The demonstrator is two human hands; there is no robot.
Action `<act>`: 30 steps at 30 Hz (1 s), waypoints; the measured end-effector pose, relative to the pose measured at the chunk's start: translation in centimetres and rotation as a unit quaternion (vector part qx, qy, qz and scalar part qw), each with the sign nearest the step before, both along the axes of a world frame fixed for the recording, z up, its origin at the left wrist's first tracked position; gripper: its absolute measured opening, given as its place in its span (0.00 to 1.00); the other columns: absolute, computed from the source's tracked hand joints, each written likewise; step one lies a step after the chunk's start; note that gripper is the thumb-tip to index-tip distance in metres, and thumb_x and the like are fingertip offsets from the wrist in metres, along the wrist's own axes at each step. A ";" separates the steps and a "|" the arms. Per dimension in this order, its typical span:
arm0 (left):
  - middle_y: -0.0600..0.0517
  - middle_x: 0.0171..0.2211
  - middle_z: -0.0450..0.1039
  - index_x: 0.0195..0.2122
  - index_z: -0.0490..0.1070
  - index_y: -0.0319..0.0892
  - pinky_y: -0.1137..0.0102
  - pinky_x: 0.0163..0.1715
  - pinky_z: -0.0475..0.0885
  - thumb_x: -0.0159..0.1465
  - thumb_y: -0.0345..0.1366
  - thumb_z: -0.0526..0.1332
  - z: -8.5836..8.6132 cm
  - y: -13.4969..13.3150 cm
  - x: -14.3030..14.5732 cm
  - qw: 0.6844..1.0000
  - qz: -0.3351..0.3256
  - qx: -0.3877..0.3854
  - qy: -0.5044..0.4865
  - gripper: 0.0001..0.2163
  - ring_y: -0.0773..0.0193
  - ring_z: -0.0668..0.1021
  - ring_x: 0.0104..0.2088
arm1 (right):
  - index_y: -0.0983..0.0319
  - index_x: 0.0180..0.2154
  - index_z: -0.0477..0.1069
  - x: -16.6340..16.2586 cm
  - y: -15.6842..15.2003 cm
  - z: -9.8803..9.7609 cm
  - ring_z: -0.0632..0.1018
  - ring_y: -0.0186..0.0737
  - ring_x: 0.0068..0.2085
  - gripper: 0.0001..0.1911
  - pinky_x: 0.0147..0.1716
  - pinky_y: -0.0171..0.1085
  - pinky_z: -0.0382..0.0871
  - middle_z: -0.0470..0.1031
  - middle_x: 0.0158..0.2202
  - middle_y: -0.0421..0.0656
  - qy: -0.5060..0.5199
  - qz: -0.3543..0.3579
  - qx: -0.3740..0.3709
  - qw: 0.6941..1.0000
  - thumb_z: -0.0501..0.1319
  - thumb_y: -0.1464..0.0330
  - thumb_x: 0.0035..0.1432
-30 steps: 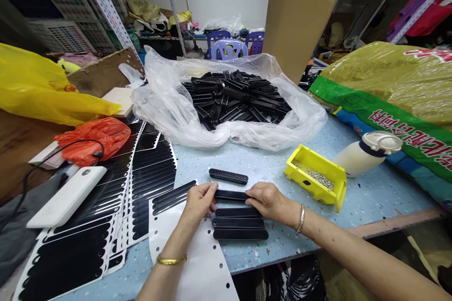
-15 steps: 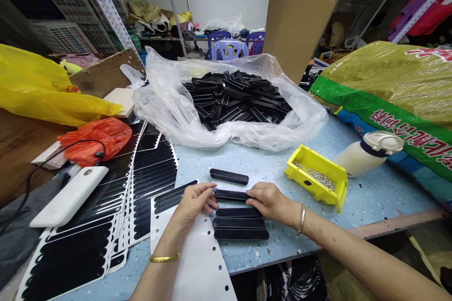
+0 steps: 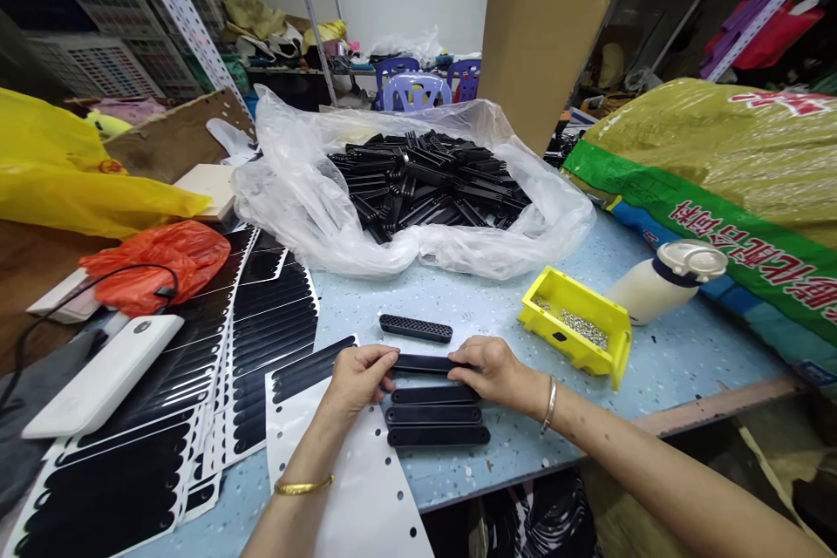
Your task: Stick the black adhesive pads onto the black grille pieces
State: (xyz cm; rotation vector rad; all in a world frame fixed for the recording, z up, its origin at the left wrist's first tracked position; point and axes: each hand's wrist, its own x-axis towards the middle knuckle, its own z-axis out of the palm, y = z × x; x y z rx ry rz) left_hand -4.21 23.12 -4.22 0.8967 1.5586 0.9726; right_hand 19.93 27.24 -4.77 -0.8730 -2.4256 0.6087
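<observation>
Between my two hands lies a narrow black plastic strip (image 3: 424, 364) with rounded ends. My left hand (image 3: 361, 375) pinches its left end, thumb and fingers together. The right end is gripped by my right hand (image 3: 487, 366). Just below, several similar black strips (image 3: 438, 415) are laid in a row, one under another. A black strip with a perforated face (image 3: 416, 329) rests a little farther off. Under my left forearm is a white backing sheet (image 3: 340, 471), with a few black stickers (image 3: 314, 370) left at its top edge.
A clear plastic bag (image 3: 385, 257) full of black plastic parts (image 3: 432, 179) stands at the back. To the right are a yellow bin (image 3: 575, 323) of small metal pieces and a white bottle (image 3: 667, 283). Black sticker sheets (image 3: 268, 349) and a white power bank (image 3: 105, 375) lie left.
My left hand has closed on the left end of the black strip, where its fingers were looser before. The whole view has shifted slightly, with things appearing farther left.
</observation>
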 end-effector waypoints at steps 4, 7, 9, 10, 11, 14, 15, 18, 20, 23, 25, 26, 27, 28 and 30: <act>0.54 0.13 0.69 0.32 0.79 0.35 0.79 0.09 0.63 0.44 0.45 0.69 0.0 0.0 0.0 1.000 0.005 0.004 -0.003 0.19 0.67 0.74 0.14 | 0.65 0.38 0.78 0.0 0.0 -0.1 0.78 0.39 0.32 0.09 0.34 0.35 0.72 0.79 0.30 0.46 0.015 -0.008 -0.007 1.000 0.68 0.68 0.55; 0.54 0.14 0.69 0.32 0.79 0.35 0.79 0.09 0.64 0.44 0.46 0.69 -0.4 0.0 0.0 1.000 0.011 0.012 -0.003 0.19 0.66 0.75 0.15 | 0.64 0.39 0.78 -0.1 -0.3 -0.3 0.78 0.40 0.33 0.08 0.35 0.36 0.72 0.79 0.31 0.46 0.024 -0.007 0.018 1.000 0.66 0.69 0.57; 0.54 0.14 0.69 0.32 0.79 0.35 0.79 0.09 0.64 0.45 0.45 0.69 -0.6 -0.1 0.0 1.000 0.013 0.017 -0.002 0.19 0.66 0.75 0.15 | 0.65 0.39 0.78 -0.1 -0.6 -0.4 0.78 0.41 0.33 0.08 0.35 0.36 0.72 0.79 0.32 0.48 0.026 -0.002 0.046 0.999 0.64 0.70 0.58; 0.55 0.14 0.69 0.32 0.79 0.35 0.79 0.09 0.65 0.45 0.45 0.69 -0.6 -0.1 0.0 1.000 0.013 0.019 -0.002 0.19 0.67 0.75 0.15 | 0.66 0.39 0.77 -0.2 -0.7 -0.5 0.78 0.42 0.34 0.08 0.35 0.37 0.72 0.80 0.32 0.49 0.025 0.002 0.059 0.998 0.63 0.70 0.59; 0.55 0.14 0.69 0.32 0.79 0.35 0.79 0.10 0.65 0.45 0.45 0.69 -0.5 -0.1 0.0 1.000 0.012 0.019 -0.004 0.19 0.67 0.75 0.15 | 0.66 0.39 0.77 -0.2 -0.7 -0.5 0.78 0.43 0.34 0.08 0.35 0.38 0.72 0.80 0.32 0.49 0.023 0.005 0.069 0.997 0.62 0.71 0.60; 0.55 0.14 0.69 0.33 0.79 0.34 0.78 0.10 0.65 0.44 0.45 0.69 -0.3 -0.1 0.0 1.000 0.006 0.010 -0.006 0.20 0.67 0.75 0.15 | 0.66 0.40 0.77 -0.1 -0.6 -0.6 0.78 0.42 0.34 0.08 0.35 0.38 0.72 0.80 0.32 0.49 0.024 0.010 0.059 0.998 0.62 0.70 0.60; 0.54 0.14 0.69 0.33 0.79 0.34 0.78 0.10 0.65 0.44 0.45 0.69 -0.2 -0.1 0.0 1.000 0.006 0.007 -0.006 0.20 0.66 0.75 0.15 | 0.66 0.40 0.78 0.0 -0.5 -0.6 0.78 0.42 0.33 0.08 0.35 0.37 0.72 0.80 0.32 0.49 0.030 0.008 0.046 0.998 0.63 0.69 0.59; 0.54 0.14 0.70 0.33 0.79 0.34 0.78 0.09 0.64 0.44 0.45 0.68 -0.1 0.0 0.1 1.000 0.008 0.002 0.000 0.20 0.66 0.75 0.15 | 0.65 0.39 0.78 0.1 -0.2 -0.7 0.78 0.41 0.33 0.10 0.35 0.36 0.72 0.80 0.31 0.48 0.048 -0.002 0.010 0.999 0.65 0.66 0.57; 0.55 0.14 0.70 0.33 0.79 0.34 0.78 0.10 0.64 0.44 0.45 0.68 0.0 0.0 0.1 1.000 0.008 0.001 0.004 0.20 0.67 0.75 0.15 | 0.64 0.39 0.79 0.2 -0.1 -0.8 0.79 0.40 0.33 0.10 0.35 0.36 0.72 0.80 0.32 0.47 0.058 -0.013 -0.009 0.998 0.66 0.65 0.56; 0.55 0.13 0.70 0.33 0.79 0.35 0.78 0.10 0.64 0.45 0.45 0.67 0.2 0.0 0.1 1.000 0.008 -0.005 0.007 0.19 0.68 0.74 0.14 | 0.62 0.38 0.79 0.2 -0.1 -0.9 0.79 0.40 0.34 0.10 0.36 0.36 0.72 0.81 0.32 0.46 0.069 -0.036 -0.042 0.996 0.68 0.64 0.55; 0.55 0.13 0.70 0.32 0.79 0.35 0.78 0.10 0.65 0.44 0.45 0.67 0.3 0.0 0.2 1.000 0.010 -0.009 0.008 0.19 0.69 0.73 0.13 | 0.61 0.38 0.80 0.3 -0.1 -0.9 0.79 0.40 0.34 0.10 0.36 0.36 0.72 0.81 0.32 0.45 0.074 -0.043 -0.055 0.995 0.68 0.64 0.54; 0.55 0.12 0.70 0.32 0.79 0.35 0.78 0.10 0.65 0.44 0.45 0.67 0.3 0.0 0.2 1.000 0.012 -0.011 0.008 0.19 0.69 0.73 0.13 | 0.62 0.39 0.80 0.3 -0.2 -0.9 0.79 0.40 0.34 0.10 0.36 0.36 0.72 0.81 0.32 0.46 0.075 -0.042 -0.056 0.995 0.68 0.64 0.55; 0.55 0.12 0.70 0.32 0.79 0.35 0.78 0.10 0.65 0.44 0.45 0.67 0.3 0.1 0.2 1.000 0.014 -0.011 0.007 0.19 0.69 0.73 0.13 | 0.62 0.39 0.80 0.3 -0.2 -0.9 0.79 0.40 0.35 0.11 0.36 0.36 0.72 0.81 0.33 0.46 0.073 -0.038 -0.053 0.995 0.68 0.64 0.55; 0.55 0.12 0.70 0.32 0.79 0.35 0.78 0.10 0.65 0.44 0.44 0.67 0.3 0.1 0.3 1.000 0.015 -0.011 0.006 0.19 0.69 0.73 0.13 | 0.62 0.40 0.79 0.4 -0.2 -0.9 0.79 0.41 0.35 0.11 0.37 0.36 0.73 0.81 0.33 0.46 0.071 -0.032 -0.048 0.996 0.67 0.65 0.56; 0.55 0.12 0.69 0.32 0.79 0.35 0.78 0.10 0.65 0.44 0.44 0.68 0.2 0.1 0.3 1.000 0.018 -0.010 0.003 0.18 0.68 0.73 0.13 | 0.63 0.42 0.79 0.5 -0.3 -0.9 0.79 0.41 0.36 0.12 0.38 0.37 0.73 0.81 0.35 0.47 0.063 -0.018 -0.033 0.997 0.66 0.65 0.57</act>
